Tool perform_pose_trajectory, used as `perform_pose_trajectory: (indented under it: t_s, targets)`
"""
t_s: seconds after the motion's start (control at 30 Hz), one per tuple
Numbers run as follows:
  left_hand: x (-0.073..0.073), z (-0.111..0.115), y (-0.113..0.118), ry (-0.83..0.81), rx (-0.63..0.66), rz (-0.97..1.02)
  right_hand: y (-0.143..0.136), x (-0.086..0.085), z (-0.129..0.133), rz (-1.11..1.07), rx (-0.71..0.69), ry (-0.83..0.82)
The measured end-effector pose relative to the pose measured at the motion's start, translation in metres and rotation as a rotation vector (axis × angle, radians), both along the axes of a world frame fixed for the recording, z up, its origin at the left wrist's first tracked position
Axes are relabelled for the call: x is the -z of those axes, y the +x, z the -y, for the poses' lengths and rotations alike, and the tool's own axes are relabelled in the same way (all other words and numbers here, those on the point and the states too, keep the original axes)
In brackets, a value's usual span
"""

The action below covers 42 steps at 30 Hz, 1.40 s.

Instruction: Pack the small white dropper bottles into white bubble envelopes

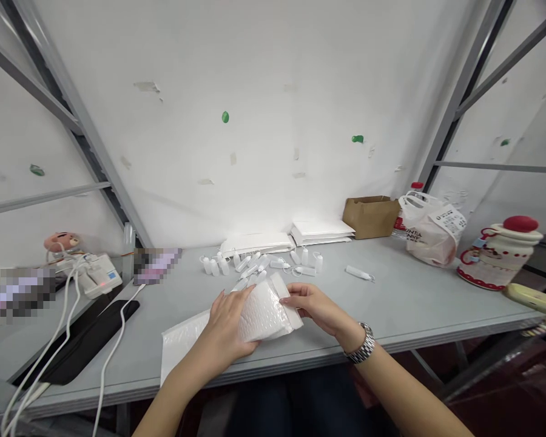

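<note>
A white bubble mailer [260,312] is held up above the front edge of the grey table. My left hand [230,321] grips its left side, fingers over the top and thumb below. At its right end, my right hand [312,303] pinches the flap between thumb and fingers; a metal watch is on that wrist. Another white mailer [182,340] lies flat beneath my left forearm. Behind the held mailer are several small translucent bottles [252,264] with loops, some upright and some lying down. One such bottle [358,272] lies apart to the right.
Stacks of white mailers [323,230] rest against the wall, beside a brown box [370,217]. At right are a plastic bag [432,237], a red-lidded jug [500,255] and a yellow case [533,298]. Cables, a power strip [97,276] and a black pouch [91,343] occupy the left.
</note>
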<state>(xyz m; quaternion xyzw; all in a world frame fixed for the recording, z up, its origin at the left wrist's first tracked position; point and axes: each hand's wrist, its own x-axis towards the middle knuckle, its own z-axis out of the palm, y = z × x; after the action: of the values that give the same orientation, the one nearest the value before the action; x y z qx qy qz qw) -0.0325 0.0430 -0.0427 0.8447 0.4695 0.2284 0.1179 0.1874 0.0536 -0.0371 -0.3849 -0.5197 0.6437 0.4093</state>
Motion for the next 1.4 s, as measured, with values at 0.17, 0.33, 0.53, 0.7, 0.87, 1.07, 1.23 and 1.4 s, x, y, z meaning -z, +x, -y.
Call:
perform_pose_trajectory:
  t_s: [0.17, 0.33, 0.53, 0.7, 0.87, 1.07, 1.23, 1.4]
  targets:
    - [-0.002, 0.008, 0.006, 0.035, 0.120, -0.037, -0.003, 0.007, 0.001, 0.160, -0.074, 0.108]
    - [0.002, 0.006, 0.008, 0.039, 0.000, -0.076, -0.008, 0.016, -0.002, 0.148, 0.007, 0.068]
    - [-0.002, -0.005, -0.003, -0.008, -0.112, -0.041, 0.024, 0.005, -0.025, 0.517, 0.369, 0.308]
    - [-0.001, -0.006, -0.004, -0.061, -0.112, -0.043, 0.063, -0.010, -0.061, 0.935, 0.816, 0.440]
    - [0.001, -0.004, 0.000, -0.076, -0.075, -0.033, 0.072, -0.011, -0.081, 1.057, 0.791, 0.461]
    - [0.002, -0.005, 0.001, -0.110, -0.094, -0.008, 0.059, -0.020, -0.044, 0.943, 0.792, 0.527]
    - [0.010, -0.008, 0.006, -0.090, -0.092, 0.046, 0.029, -0.025, -0.004, 0.383, 0.496, 0.470]
    - [0.012, -0.005, 0.010, -0.075, -0.064, 0.097, 0.011, -0.018, 0.001, 0.285, 0.155, 0.264]
